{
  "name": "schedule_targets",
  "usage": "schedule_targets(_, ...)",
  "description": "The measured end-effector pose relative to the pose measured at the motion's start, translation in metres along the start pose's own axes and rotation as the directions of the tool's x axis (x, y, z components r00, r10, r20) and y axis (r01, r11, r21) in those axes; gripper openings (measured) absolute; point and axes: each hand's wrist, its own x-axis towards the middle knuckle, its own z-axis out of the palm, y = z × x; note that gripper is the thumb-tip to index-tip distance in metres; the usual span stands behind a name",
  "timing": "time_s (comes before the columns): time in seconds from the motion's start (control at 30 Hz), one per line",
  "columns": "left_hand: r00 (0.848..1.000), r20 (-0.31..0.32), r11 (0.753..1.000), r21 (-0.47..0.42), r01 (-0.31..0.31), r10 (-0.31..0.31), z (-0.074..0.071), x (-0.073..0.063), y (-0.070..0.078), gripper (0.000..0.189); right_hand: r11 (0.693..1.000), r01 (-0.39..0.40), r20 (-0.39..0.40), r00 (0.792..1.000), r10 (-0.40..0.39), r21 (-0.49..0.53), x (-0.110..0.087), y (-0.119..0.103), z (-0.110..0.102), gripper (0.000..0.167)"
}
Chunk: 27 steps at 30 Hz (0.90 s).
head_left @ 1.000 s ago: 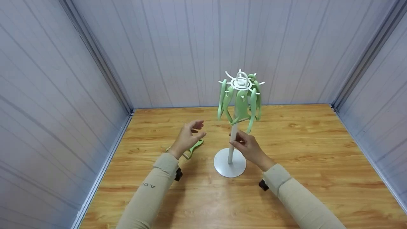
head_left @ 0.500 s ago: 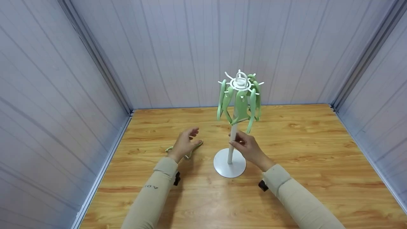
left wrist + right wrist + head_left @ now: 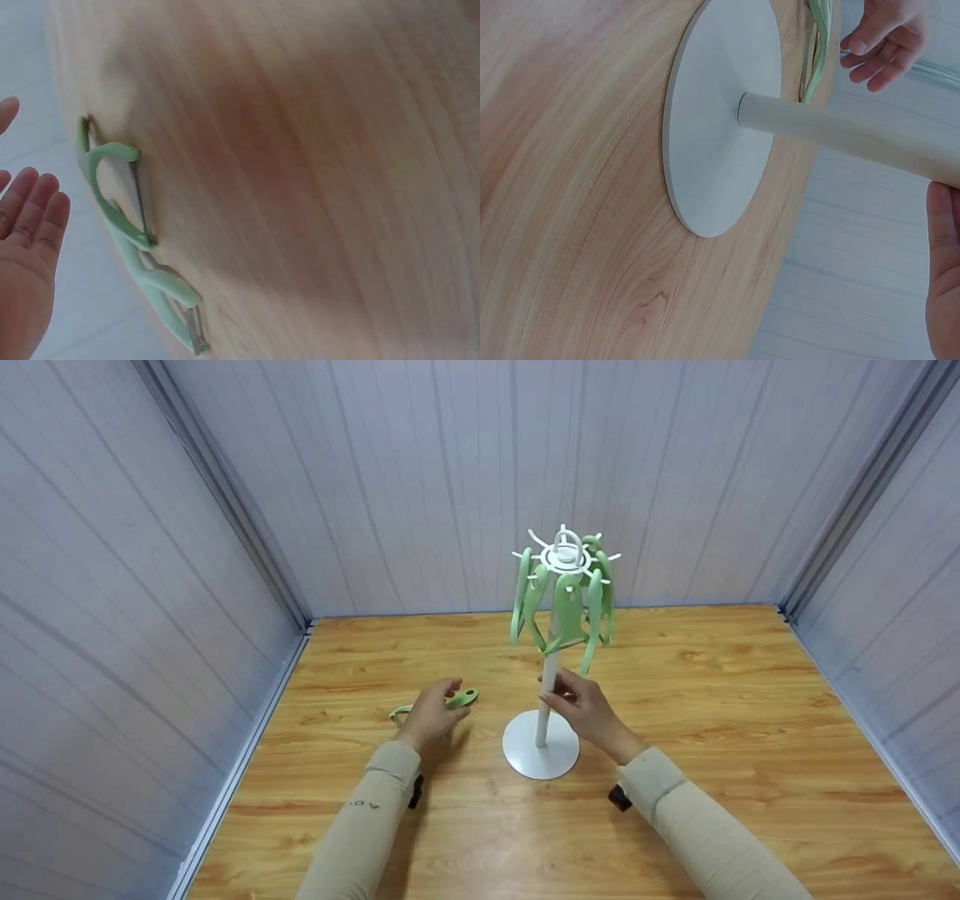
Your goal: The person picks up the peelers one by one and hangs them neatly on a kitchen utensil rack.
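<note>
A white stand (image 3: 521,754) with a round base holds several green Y-shaped peelers (image 3: 568,615), which hang from the hooks of its top ring. My right hand (image 3: 589,709) pinches the stand's pole (image 3: 840,133) below the hanging peelers. To the left, my left hand (image 3: 429,714) hovers over the table with its fingers apart and nothing in its grasp. Beneath it lie green peelers, partly covered by the hand in the head view; one handle (image 3: 463,698) sticks out beside the thumb. In the left wrist view two peelers (image 3: 169,283) lie close together, beyond the fingers' reach.
The wooden tabletop (image 3: 690,682) meets a pale panelled wall (image 3: 420,487) at the back. Similar panels rise at both sides. Some of the ring's hooks (image 3: 538,538) at the back left carry no peeler.
My left hand has come down and slightly back toward me, lower over the peelers on the table. The right hand stays on the pole, and the stand has hardly moved.
</note>
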Motion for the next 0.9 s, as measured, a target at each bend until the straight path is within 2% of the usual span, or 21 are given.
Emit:
schedule_targets(0.37,0.997,-0.020,0.988,0.137,0.074,-0.072,0.006,0.004,-0.009,0.059,1.000,-0.013,0.007,1.000,0.013,-0.003,0.000,-0.003,-0.001,0.028)
schedule_targets(0.67,0.996,-0.048,0.972,0.221,0.084,-0.076,0.009,0.007,-0.016,0.049,1.000,-0.006,-0.009,1.000,0.006,0.006,0.000,0.000,0.000,0.028)
schedule_targets(0.9,0.997,-0.055,0.964,0.258,0.071,-0.058,0.011,0.009,-0.019,0.043,1.000,-0.007,-0.004,1.000,0.007,0.017,0.000,0.000,0.000,0.028)
